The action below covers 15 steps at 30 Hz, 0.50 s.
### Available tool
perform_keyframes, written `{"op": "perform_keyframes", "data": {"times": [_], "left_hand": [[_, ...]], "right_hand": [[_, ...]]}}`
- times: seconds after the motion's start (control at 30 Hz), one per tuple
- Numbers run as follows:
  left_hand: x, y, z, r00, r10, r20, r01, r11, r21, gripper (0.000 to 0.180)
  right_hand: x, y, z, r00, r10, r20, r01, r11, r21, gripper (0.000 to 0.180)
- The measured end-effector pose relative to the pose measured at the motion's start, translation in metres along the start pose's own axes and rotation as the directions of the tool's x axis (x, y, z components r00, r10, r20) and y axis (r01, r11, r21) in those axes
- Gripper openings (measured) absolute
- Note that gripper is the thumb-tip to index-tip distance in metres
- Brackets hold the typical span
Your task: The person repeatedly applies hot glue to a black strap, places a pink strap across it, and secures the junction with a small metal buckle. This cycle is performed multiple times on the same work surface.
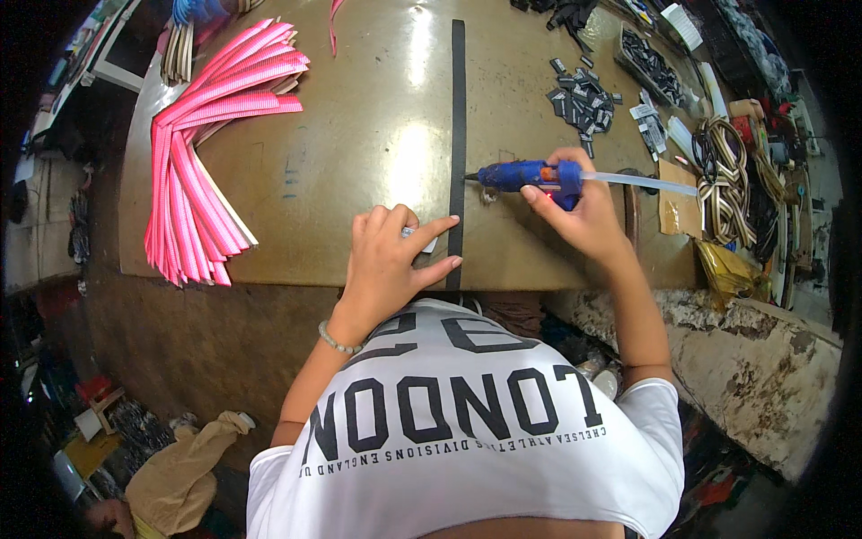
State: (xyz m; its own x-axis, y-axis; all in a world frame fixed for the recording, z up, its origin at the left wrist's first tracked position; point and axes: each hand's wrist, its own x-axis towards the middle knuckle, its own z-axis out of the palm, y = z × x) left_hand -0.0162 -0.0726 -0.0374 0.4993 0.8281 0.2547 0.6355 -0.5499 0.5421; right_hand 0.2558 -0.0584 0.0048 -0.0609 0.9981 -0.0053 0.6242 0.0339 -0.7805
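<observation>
A narrow black strap (458,117) lies straight up and down the table, running to its near edge. My left hand (386,247) rests beside it, thumb and index finger spread with their tips on the strap. Its other fingers are curled around small grey-and-white labels (427,242), mostly hidden by the hand. My right hand (579,216) is closed round a blue hot glue gun (530,177). The gun points left, its nozzle tip at the strap's right edge. A long translucent glue stick (642,182) sticks out of its back.
Pink-and-white striped webbing strips (193,153) lie bundled at left. Small black labels (584,99) are heaped at far right, near a tray of black pieces (648,67). Coiled cords (725,180) and a cardboard piece (678,199) sit at the right edge of the table (359,135).
</observation>
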Motion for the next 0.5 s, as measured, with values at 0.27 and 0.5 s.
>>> {"op": "perform_keyframes", "data": {"times": [0.27,0.5], "left_hand": [[-0.001,-0.001,0.001,1.000,0.005,-0.002,-0.005,1.000,0.004,0.046],[-0.003,-0.002,0.001,1.000,0.021,-0.003,-0.021,1.000,0.011,0.046]], "right_hand": [[0.017,0.003,0.004,0.994,-0.102,0.029,0.105,0.990,-0.097,0.045],[0.032,-0.003,0.002,0.968,-0.250,0.016,0.247,0.940,-0.237,0.041]]}}
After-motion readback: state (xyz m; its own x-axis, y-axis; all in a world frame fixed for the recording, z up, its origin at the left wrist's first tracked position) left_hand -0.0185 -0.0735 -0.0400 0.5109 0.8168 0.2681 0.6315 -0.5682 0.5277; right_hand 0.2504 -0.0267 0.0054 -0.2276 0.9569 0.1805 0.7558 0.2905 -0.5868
